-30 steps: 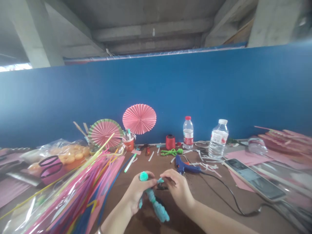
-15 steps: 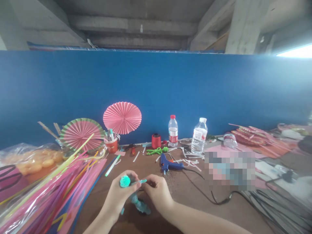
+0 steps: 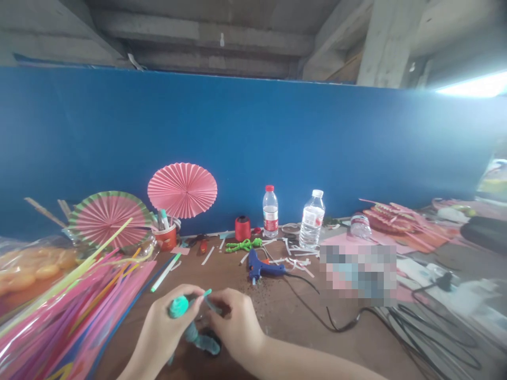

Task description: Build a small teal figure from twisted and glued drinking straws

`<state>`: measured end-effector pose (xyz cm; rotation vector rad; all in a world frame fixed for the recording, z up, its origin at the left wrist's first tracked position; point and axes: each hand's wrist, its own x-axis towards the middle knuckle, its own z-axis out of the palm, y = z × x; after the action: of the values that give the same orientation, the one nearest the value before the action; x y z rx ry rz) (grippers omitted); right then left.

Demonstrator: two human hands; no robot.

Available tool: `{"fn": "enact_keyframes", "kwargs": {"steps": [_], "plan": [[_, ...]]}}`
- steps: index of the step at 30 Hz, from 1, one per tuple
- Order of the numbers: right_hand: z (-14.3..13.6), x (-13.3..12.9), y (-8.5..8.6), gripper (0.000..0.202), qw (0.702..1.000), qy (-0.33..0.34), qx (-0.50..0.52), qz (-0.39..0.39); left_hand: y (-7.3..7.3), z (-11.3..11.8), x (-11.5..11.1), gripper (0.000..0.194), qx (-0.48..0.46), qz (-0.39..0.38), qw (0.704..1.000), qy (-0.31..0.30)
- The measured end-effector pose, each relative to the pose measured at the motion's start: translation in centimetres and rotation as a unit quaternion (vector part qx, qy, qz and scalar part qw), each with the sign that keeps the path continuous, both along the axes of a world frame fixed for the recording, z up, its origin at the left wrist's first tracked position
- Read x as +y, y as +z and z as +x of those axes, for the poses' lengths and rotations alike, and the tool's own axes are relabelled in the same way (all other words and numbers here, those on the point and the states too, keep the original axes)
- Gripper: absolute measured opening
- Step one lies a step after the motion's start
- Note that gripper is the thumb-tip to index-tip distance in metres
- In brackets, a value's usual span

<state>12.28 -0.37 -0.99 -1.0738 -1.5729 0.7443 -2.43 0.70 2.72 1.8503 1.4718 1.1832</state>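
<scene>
My left hand [image 3: 168, 316] is closed round a teal fuzzy figure [image 3: 179, 306], whose round coiled end shows above the fingers. Its darker teal lower part [image 3: 206, 344] hangs below, between the hands. A thin teal strip [image 3: 207, 293] sticks up at my left thumb and fingertip. My right hand [image 3: 237, 319] is pinched close beside it, on a thin strand that runs from the teal piece. The exact grip of the right fingertips is partly hidden.
Pink, purple and yellow stems [image 3: 91, 301] lie at left. A blue glue gun [image 3: 263, 266] with a black cable sits beyond my hands. Behind stand two bottles [image 3: 271, 214], a red spool [image 3: 243, 228], a pen cup [image 3: 165, 237] and paper fans [image 3: 182, 190].
The view has turned slightly right, so everything sits further left. The teal strip between my fingertips now points more upward, and my right fingers have shifted on the strand.
</scene>
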Motion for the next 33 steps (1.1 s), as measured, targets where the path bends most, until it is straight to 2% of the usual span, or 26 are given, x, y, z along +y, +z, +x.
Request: {"fn": "enact_keyframes", "kwargs": {"steps": [4, 8, 11, 13, 16, 19, 21, 22, 25, 29, 31, 33], "plan": [[0.6, 0.0, 0.4, 0.018, 0.996, 0.018, -0.050, 0.077, 0.0, -0.2, 0.4, 0.020, -0.028, -0.019, 0.999, 0.039], [0.9, 0.2, 0.2, 0.018, 0.983, 0.091, -0.016, 0.157, 0.1, -0.5, 0.7, 0.020, -0.038, -0.058, 0.997, -0.027], [1.2, 0.2, 0.8, 0.014, 0.979, 0.105, 0.030, 0.173, 0.6, -0.4, 0.6, 0.017, -0.036, -0.080, 0.994, -0.069], [1.4, 0.3, 1.5, 0.010, 0.985, 0.087, 0.055, 0.138, 0.9, -0.2, 0.3, 0.014, -0.026, -0.095, 0.990, -0.104], [1.4, 0.9, 2.2, 0.013, 0.986, 0.080, 0.147, 0.024, 1.1, 0.2, -0.4, 0.010, -0.026, -0.099, 0.985, -0.138], [0.9, 1.5, 2.1, 0.031, 0.945, 0.137, 0.281, -0.093, 0.8, 0.7, -1.0, 0.010, -0.062, -0.090, 0.984, -0.140], [0.5, 1.6, 1.8, 0.035, 0.921, 0.168, 0.329, -0.122, 0.7, 0.9, -1.1, 0.011, -0.099, -0.080, 0.983, -0.132], [0.4, 1.6, 1.7, 0.031, 0.919, 0.171, 0.334, -0.123, 0.7, 0.9, -1.2, 0.011, -0.117, -0.074, 0.983, -0.122], [0.3, 1.2, 1.5, 0.016, 0.943, 0.142, 0.285, -0.100, 0.7, 0.9, -1.0, 0.013, -0.142, -0.069, 0.983, -0.090], [0.8, 0.7, 1.9, 0.010, 0.991, 0.061, 0.120, -0.021, 0.6, 0.5, -0.7, 0.019, -0.158, -0.071, 0.982, -0.072], [1.1, 0.5, 2.2, 0.009, 0.998, 0.028, 0.057, 0.020, 0.3, 0.3, -0.6, 0.018, -0.159, -0.062, 0.984, -0.051], [1.1, 0.2, 2.4, 0.005, 0.999, 0.022, 0.035, 0.026, 0.1, 0.1, -0.4, 0.018, -0.146, -0.052, 0.987, -0.031]]}}
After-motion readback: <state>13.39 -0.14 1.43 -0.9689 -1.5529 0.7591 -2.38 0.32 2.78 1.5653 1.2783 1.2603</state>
